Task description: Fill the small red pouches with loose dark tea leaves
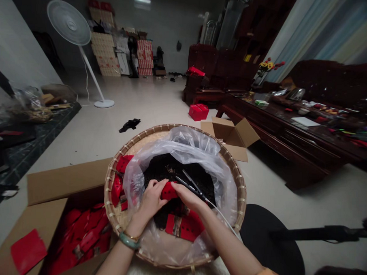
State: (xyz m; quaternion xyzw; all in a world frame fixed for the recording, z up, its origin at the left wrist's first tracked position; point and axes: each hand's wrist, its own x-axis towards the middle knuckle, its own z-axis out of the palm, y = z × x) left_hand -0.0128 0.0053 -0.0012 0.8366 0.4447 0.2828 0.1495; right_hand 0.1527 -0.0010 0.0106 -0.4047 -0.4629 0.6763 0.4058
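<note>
My left hand [154, 197] and my right hand [186, 196] are closed on a small red packet [169, 191] from its two sides. Beneath them, dark loose leaves, perhaps tea [163, 162], fill a clear plastic bag [226, 184] spread open in a round woven basket [241, 191]. A black clamp-like tool resembling a hair straightener [190, 185] rests on the leaves, its jaws apart and a white cord running from it. Nearer to me, more red packets [187, 226] with a printed panel lie in the bag. Other red packets [116, 189] sit along the basket's left side.
At left stands an open cardboard box [50, 216] full of red packets. Beyond the basket are another open carton [242, 133], a red box [198, 111] and a black cloth-like item [130, 125]. A dark wooden table [280, 129] and round black base [267, 239] flank the right.
</note>
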